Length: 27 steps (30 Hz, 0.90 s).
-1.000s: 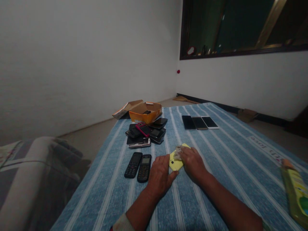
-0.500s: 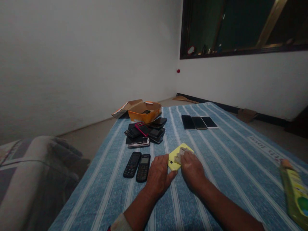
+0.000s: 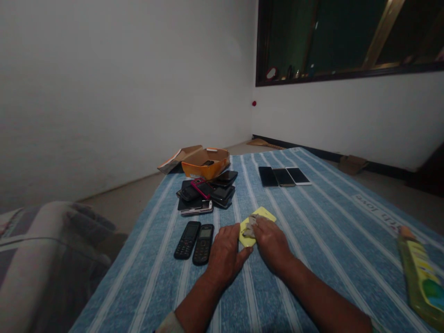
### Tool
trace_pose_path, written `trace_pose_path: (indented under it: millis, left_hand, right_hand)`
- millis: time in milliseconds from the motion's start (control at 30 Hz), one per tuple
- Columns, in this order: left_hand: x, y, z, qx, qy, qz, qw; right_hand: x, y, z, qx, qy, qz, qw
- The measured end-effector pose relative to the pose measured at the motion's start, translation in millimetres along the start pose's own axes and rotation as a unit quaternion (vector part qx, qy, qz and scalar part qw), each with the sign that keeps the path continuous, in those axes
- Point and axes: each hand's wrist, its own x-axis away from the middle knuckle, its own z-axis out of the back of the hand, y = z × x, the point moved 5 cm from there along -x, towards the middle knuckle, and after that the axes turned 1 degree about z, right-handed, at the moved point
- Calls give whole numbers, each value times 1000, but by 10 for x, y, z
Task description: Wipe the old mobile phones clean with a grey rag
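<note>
From the head camera, the person's left hand (image 3: 225, 256) lies open and flat, its fingers pressing the lower-left edge of a bright yellow plastic phone back cover (image 3: 262, 214). The cover rests flat on a blue-and-white striped cotton sheet (image 3: 298, 296), right between the hands. The right hand (image 3: 272, 245) curls over a crumpled grey-beige rag (image 3: 250, 225), its fingers pinching the rag against the cover's face (how tightly, I cannot tell). Just left of the hands lie two black keypad phones (image 3: 195, 243). Beyond them, a heap of dark phones (image 3: 204, 194) sits beside an orange cardboard box (image 3: 205, 164). Three slab smartphones (image 3: 283, 176) lie side by side farther off, and a yellow-green plastic bottle (image 3: 421, 277) lies at the sheet's right edge.
</note>
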Motion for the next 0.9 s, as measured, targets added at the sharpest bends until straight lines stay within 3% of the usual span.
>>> trace_pose_path:
  millis: [133,300,400,533,733,833,900]
  left_hand:
    - [-9,6,6,-2,-6,11,1000]
    - [-18,-4,-11,14,-3,12,1000]
    - [-16,-23,-31,22,2,14,1000]
    - [-9,-38,-49,13,-9,31,999]
    - [-16,-23,-37,5,-12,36,999]
    - [-17,-24,-34,0,-16,41,999]
    - [-15,-25,-34,-2,-21,43,999]
  right_hand:
    - [-31,110,17,-38,10,-12,999]
    - [-103,-140,75,-137,31,103,985]
    - [-153,-214,66,-154,37,126,979]
    - [-215,-44,-9,-118,0,77,990]
    - [-268,365,-47,-71,-95,-62,991]
    - [-255,459,-39,-52,-118,-116,985]
    - [-245,454,-42,-48,-118,-116,985]
